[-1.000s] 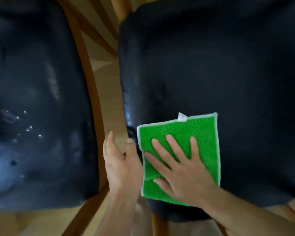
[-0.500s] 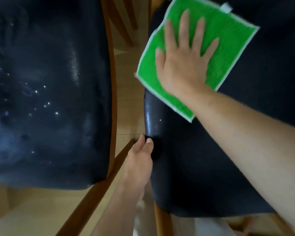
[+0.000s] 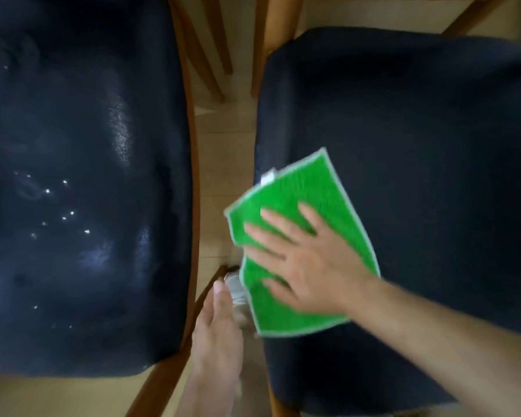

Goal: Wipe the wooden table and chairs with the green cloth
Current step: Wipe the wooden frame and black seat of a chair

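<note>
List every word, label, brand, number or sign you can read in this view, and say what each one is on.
No text can be read anywhere in this view.
White tag sewn on the edge of the green cloth: too small and blurred to tell whether it bears any print.
Two dark chair seats: only pale specks and glare, no lettering.
Object at the left hand: blurred, no label legible.

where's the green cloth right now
In the head view, the green cloth lies flat under the right hand on the left edge of the right chair seat.
</note>
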